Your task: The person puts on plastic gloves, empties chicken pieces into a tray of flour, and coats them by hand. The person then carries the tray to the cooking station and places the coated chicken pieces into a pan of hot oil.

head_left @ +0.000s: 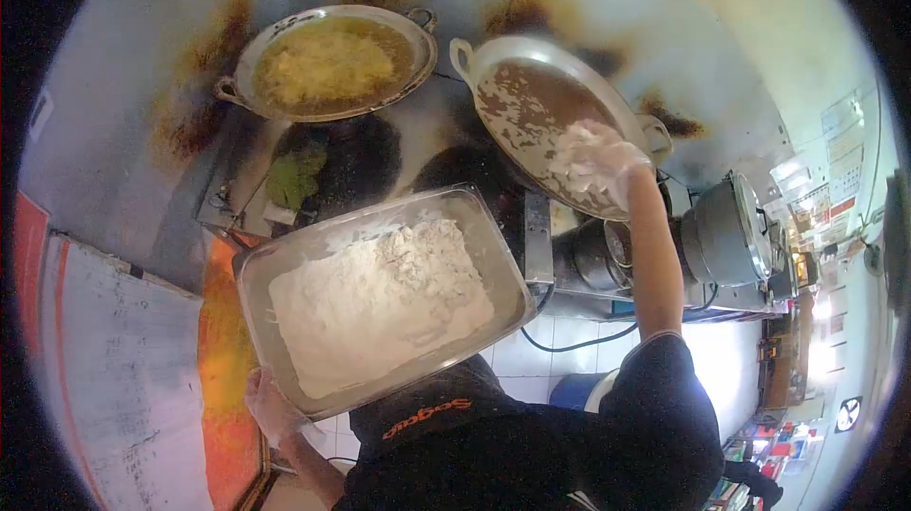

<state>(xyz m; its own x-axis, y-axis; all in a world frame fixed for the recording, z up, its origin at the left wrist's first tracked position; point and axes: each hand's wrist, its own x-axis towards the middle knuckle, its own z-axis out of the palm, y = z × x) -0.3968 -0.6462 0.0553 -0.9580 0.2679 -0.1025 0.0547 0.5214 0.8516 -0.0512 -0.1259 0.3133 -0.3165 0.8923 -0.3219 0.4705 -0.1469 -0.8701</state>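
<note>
A metal tray (261, 321) of white flour (370, 312) is tilted in front of my body. My left hand (272, 407), in a clear glove, grips its lower left corner. Over the right pan (569, 60), my gloved right hand (603, 165) is closed round pale, flour-coated pieces; their exact shape is blurred. Brown oil with pale foam or bits lies in that pan. In the left pan (249, 60), yellow pieces (332, 60) sit in bubbling oil.
A green leafy item (294, 176) lies on the stove below the left pan. Lidded metal pots (726, 231) stand at the right. A dark hose (579, 348) runs below the stove, and a blue bucket (572, 390) is on the tiled floor.
</note>
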